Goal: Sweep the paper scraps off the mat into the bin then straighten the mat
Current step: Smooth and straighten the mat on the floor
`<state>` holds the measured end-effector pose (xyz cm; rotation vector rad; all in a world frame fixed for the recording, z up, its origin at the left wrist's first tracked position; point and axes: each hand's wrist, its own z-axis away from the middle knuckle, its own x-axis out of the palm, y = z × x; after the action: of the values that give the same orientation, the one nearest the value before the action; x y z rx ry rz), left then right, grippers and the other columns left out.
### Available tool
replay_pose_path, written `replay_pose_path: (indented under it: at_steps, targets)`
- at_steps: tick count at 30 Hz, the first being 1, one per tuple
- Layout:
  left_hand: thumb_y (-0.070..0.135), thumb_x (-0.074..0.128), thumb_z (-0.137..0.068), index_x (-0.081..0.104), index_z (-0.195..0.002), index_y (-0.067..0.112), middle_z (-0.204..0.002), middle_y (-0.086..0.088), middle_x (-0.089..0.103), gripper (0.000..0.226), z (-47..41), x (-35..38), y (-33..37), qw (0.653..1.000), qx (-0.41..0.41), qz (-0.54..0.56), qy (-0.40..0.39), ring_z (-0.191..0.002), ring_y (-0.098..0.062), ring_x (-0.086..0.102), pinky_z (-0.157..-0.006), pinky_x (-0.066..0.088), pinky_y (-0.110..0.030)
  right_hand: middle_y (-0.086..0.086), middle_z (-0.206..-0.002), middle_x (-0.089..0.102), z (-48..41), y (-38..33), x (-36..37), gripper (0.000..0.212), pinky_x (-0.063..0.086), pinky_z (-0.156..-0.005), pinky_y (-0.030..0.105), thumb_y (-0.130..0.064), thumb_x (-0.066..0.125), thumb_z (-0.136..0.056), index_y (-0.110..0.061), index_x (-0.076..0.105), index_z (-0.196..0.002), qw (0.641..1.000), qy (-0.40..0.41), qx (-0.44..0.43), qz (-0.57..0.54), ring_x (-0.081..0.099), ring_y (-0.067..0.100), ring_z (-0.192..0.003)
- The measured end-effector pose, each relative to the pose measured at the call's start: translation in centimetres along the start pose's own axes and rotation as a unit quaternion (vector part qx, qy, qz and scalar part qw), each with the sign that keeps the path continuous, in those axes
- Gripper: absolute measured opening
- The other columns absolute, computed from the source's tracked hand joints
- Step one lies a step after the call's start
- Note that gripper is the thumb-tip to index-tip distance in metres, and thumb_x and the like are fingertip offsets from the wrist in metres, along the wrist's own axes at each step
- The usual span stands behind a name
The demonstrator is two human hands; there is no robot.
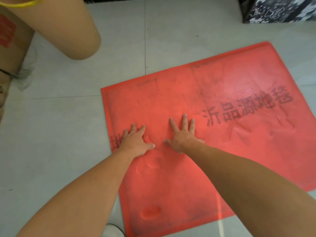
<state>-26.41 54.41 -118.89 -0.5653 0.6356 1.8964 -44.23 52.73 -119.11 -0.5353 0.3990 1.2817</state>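
A red mat [222, 93] with dark printed characters lies askew on the grey tiled floor, its corners turned relative to the tile lines. My left hand [136, 141] rests flat on the mat near its left edge, fingers spread. Just to the right of it, my right hand [183, 134] presses flat on the mat, fingers apart. Neither hand holds anything. No paper scraps show on the mat. A tan cylindrical bin [65, 26] stands at the upper left, off the mat.
A cardboard box [10, 41] with red print stands at the far left beside the bin. A black-and-white patterned box [280, 9] sits at the upper right. A white shoe tip [112, 230] shows at the bottom by the mat's near-left corner.
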Motion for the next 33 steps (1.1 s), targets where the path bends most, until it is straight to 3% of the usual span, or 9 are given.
replay_pose_path:
  at_steps: [13,17,21,27,33]
  targets:
    - [0.054,0.063,-0.085,0.015,-0.155,0.036,-0.165,-0.01,-0.003,0.088,3.3,5.7,4.9,0.991,0.083,-0.097,0.028,-0.149,-0.039,0.002,-0.121,0.003,-0.036,-0.005,-0.151,-0.043,3.5,8.2,4.8,0.095,0.027,-0.094,0.078,-0.061,0.055,-0.087,-0.054,-0.021,-0.144,0.997,0.043,0.056,-0.033,-0.032,0.029,-0.143]
    - [0.052,0.063,-0.083,0.015,-0.152,0.047,-0.165,0.006,-0.001,0.084,4.4,7.4,5.3,0.987,0.101,-0.121,0.037,-0.148,-0.034,0.006,-0.116,0.022,-0.054,-0.005,-0.15,-0.046,4.9,10.2,6.1,0.094,0.028,-0.096,0.075,-0.061,0.053,-0.088,-0.054,-0.023,-0.143,0.995,0.038,0.087,-0.037,-0.033,0.029,-0.142]
    - [0.046,0.061,-0.087,0.015,-0.15,0.051,-0.164,0.01,-0.002,0.079,5.3,8.6,5.7,0.979,0.129,-0.154,0.04,-0.146,-0.03,0.008,-0.112,0.025,-0.061,-0.006,-0.15,-0.045,5.7,11.9,7.0,0.094,0.03,-0.096,0.074,-0.061,0.055,-0.088,-0.055,-0.021,-0.143,0.992,0.041,0.106,-0.05,-0.031,0.027,-0.144]
    - [0.031,0.059,-0.091,0.015,-0.15,0.051,-0.163,0.011,-0.006,0.077,5.6,9.3,5.8,0.976,0.155,-0.148,0.024,-0.146,-0.029,0.004,-0.11,0.032,-0.058,-0.009,-0.154,-0.038,6.8,13.2,6.7,0.093,0.033,-0.098,0.071,-0.055,0.061,-0.086,-0.057,-0.012,-0.145,0.99,0.057,0.101,-0.077,-0.026,0.027,-0.146]
    - [0.034,0.065,-0.088,0.006,-0.155,0.04,-0.163,-0.004,-0.018,0.09,4.7,8.4,4.6,0.984,0.122,-0.124,0.039,-0.148,-0.04,-0.006,-0.121,0.014,-0.043,-0.009,-0.155,-0.036,6.1,13.3,6.6,0.096,0.031,-0.101,0.072,-0.052,0.063,-0.085,-0.056,-0.011,-0.146,0.991,0.061,0.089,-0.082,-0.024,0.03,-0.146]
